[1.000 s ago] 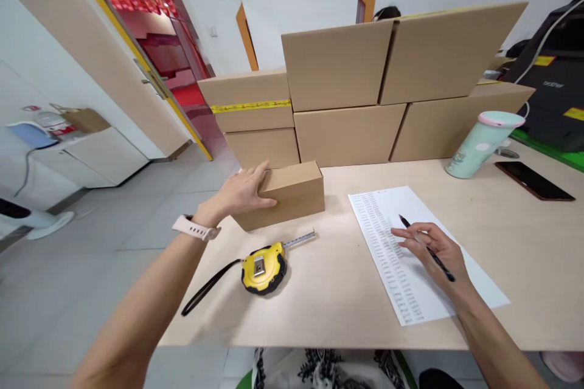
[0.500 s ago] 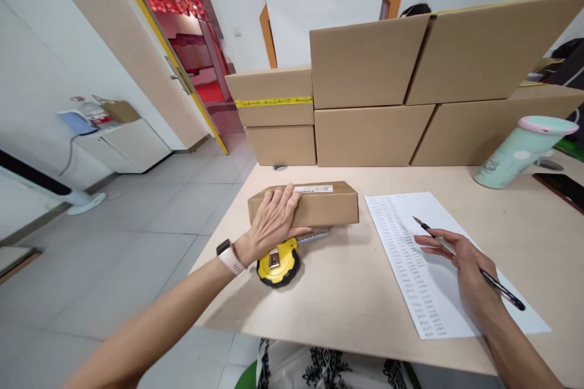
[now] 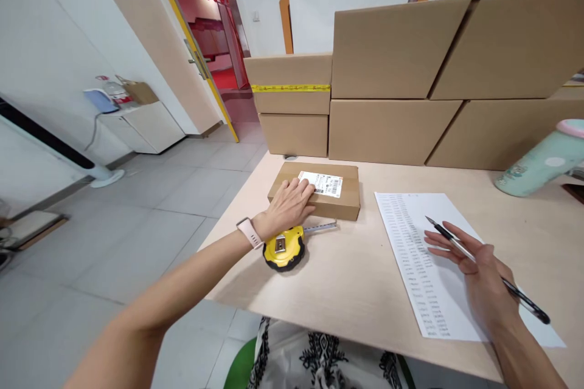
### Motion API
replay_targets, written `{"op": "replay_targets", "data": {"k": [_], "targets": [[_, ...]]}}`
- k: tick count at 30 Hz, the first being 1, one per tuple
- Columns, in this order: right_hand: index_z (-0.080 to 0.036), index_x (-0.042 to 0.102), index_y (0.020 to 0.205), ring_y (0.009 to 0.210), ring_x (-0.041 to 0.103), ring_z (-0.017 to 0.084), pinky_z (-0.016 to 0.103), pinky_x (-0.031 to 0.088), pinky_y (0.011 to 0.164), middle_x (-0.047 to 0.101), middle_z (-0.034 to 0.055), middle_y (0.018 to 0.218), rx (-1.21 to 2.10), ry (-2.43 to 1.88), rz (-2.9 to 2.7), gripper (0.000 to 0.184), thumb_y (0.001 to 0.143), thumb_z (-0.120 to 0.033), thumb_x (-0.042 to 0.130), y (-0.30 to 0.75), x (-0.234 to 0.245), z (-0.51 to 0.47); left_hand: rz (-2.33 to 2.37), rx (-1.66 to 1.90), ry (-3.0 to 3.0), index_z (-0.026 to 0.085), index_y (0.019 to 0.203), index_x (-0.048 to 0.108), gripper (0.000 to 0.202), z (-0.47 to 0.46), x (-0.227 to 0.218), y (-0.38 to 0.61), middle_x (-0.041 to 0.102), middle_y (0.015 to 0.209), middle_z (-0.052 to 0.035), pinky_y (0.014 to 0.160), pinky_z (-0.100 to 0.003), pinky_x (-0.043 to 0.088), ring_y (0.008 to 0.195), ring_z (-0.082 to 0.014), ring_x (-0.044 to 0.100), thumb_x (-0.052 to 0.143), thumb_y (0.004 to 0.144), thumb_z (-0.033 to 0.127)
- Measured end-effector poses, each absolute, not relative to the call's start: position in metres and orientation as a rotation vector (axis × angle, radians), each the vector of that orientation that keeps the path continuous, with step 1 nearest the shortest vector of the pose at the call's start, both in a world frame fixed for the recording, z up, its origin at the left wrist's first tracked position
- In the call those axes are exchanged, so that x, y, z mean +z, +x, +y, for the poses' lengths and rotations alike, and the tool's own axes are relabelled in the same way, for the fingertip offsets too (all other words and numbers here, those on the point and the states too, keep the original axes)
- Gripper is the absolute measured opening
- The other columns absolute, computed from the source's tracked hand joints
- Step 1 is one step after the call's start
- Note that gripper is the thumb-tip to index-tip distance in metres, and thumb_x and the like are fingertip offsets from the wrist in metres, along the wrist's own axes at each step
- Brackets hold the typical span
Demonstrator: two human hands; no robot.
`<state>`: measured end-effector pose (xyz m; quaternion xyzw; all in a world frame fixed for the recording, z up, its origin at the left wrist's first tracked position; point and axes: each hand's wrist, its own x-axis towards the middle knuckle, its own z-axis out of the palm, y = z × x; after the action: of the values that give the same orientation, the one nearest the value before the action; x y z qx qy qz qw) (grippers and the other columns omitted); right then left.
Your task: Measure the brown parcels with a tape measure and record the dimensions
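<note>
My left hand (image 3: 292,202), with a watch band at the wrist, grips the near left part of a small cardboard box (image 3: 347,185). Its fingers lie over the top by a white printed label (image 3: 328,185), and the thumb is at the front side. The box lies flat on the table. Just below that hand sits a yellow and black tape measure (image 3: 283,249), with a short length of blade (image 3: 320,227) pulled out to the right. In my right hand (image 3: 488,273) is a black pen (image 3: 456,243), its tip pointing up-left over a paper sheet (image 3: 410,255) with columns of writing.
Large cardboard boxes (image 3: 392,127) are stacked along the table's far side, one with yellow tape (image 3: 292,88). A mint green tumbler (image 3: 542,158) leans at the right. The table's left edge drops to a tiled floor (image 3: 150,243). A doorway (image 3: 205,30) stands open beyond.
The small box has tipped from a raised tilt to flat, so its label now faces up. My left hand has moved with it. The pen is still in my right hand. The view has shifted.
</note>
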<state>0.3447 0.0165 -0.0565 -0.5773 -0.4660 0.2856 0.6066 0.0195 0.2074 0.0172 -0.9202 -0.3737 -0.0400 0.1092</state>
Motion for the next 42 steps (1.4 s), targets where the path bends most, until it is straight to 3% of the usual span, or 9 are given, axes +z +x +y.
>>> {"op": "replay_targets", "data": {"k": [5, 8, 11, 14, 16, 22, 28, 35, 42], "targets": [[-0.025, 0.070, 0.096, 0.085, 0.066, 0.022, 0.037, 0.052, 0.079, 0.071, 0.0033, 0.087, 0.735, -1.410, -0.908, 0.027, 0.085, -0.048, 0.062, 0.340, -0.044, 0.021, -0.932, -0.154, -2.871, 0.012, 0.114, 0.056, 0.033, 0.134, 0.030, 0.061, 0.060, 0.113, -0.0162, 0.085, -0.044, 0.041, 0.101, -0.0285, 0.051, 0.035, 0.097, 0.031], [-0.022, 0.056, 0.060, 0.057, 0.052, 0.013, 0.027, 0.044, 0.059, 0.052, -0.0035, 0.055, 0.689, -1.604, -0.964, 0.036, 0.081, -0.049, 0.066, 0.343, -0.039, 0.021, -0.552, -0.115, -3.162, 0.014, 0.102, 0.061, 0.036, 0.066, 0.019, 0.101, 0.066, 0.095, -0.0100, 0.061, -0.034, 0.043, 0.076, -0.0210, 0.054, 0.040, 0.094, 0.042], [-0.023, 0.060, 0.072, 0.055, 0.051, 0.012, 0.026, 0.044, 0.058, 0.054, -0.0048, 0.054, 0.752, -1.617, -0.970, 0.032, 0.084, -0.052, 0.062, 0.349, -0.036, 0.019, -0.275, -0.220, -3.204, 0.002, 0.116, 0.058, 0.062, 0.021, -0.005, 0.140, 0.064, 0.116, -0.0210, 0.055, -0.034, 0.042, 0.075, -0.0231, 0.057, 0.042, 0.091, 0.056], [-0.023, 0.064, 0.097, 0.076, 0.066, 0.016, 0.030, 0.051, 0.074, 0.073, 0.0024, 0.080, 0.898, -1.564, -0.912, 0.034, 0.078, -0.051, 0.070, 0.352, -0.037, 0.017, -0.246, -0.267, -3.097, -0.015, 0.131, 0.042, 0.087, 0.010, -0.027, 0.170, 0.050, 0.132, -0.0363, 0.059, -0.034, 0.044, 0.076, -0.0235, 0.059, 0.052, 0.086, 0.059], [-0.021, 0.064, 0.096, 0.082, 0.068, 0.019, 0.033, 0.052, 0.078, 0.074, 0.0055, 0.086, 0.935, -1.577, -0.871, 0.037, 0.073, -0.048, 0.076, 0.352, -0.040, 0.014, -0.295, -0.188, -3.072, -0.017, 0.133, 0.037, 0.094, 0.013, -0.036, 0.182, 0.047, 0.134, -0.0399, 0.059, -0.035, 0.044, 0.074, -0.0237, 0.060, 0.059, 0.082, 0.058], [-0.022, 0.054, 0.068, 0.053, 0.054, 0.012, 0.027, 0.048, 0.057, 0.054, -0.0044, 0.053, 0.733, -1.653, -0.938, 0.034, 0.080, -0.052, 0.066, 0.351, -0.052, 0.013, -0.361, 0.096, -3.045, -0.005, 0.141, 0.036, 0.090, 0.021, -0.021, 0.187, 0.037, 0.145, -0.0343, 0.070, -0.033, 0.049, 0.086, -0.0247, 0.064, 0.056, 0.084, 0.061], [-0.022, 0.062, 0.080, 0.066, 0.062, 0.015, 0.029, 0.050, 0.061, 0.064, -0.0001, 0.074, 0.746, -1.561, -0.884, 0.026, 0.071, -0.041, 0.078, 0.353, -0.056, 0.017, -0.293, 0.242, -3.070, 0.002, 0.145, 0.033, 0.077, 0.027, 0.006, 0.182, 0.035, 0.148, -0.0296, 0.073, -0.030, 0.050, 0.094, -0.0228, 0.064, 0.047, 0.092, 0.055], [-0.023, 0.046, 0.066, 0.050, 0.040, 0.009, 0.026, 0.033, 0.048, 0.044, -0.0071, 0.056, 0.641, -1.677, -1.052, 0.027, 0.080, -0.028, 0.068, 0.352, -0.058, 0.013, -0.280, 0.247, -3.074, -0.004, 0.144, 0.031, 0.080, 0.028, -0.005, 0.187, 0.040, 0.143, -0.0354, 0.067, -0.030, 0.050, 0.082, -0.0207, 0.064, 0.049, 0.091, 0.054], [-0.023, 0.043, 0.068, 0.055, 0.037, 0.011, 0.027, 0.030, 0.052, 0.041, -0.0066, 0.061, 0.642, -1.686, -1.163, 0.025, 0.085, -0.026, 0.062, 0.356, -0.063, 0.009, -0.288, 0.185, -3.032, -0.002, 0.143, 0.035, 0.079, 0.027, -0.007, 0.183, 0.044, 0.141, -0.0333, 0.066, -0.028, 0.048, 0.083, -0.0206, 0.064, 0.050, 0.090, 0.055]]}}
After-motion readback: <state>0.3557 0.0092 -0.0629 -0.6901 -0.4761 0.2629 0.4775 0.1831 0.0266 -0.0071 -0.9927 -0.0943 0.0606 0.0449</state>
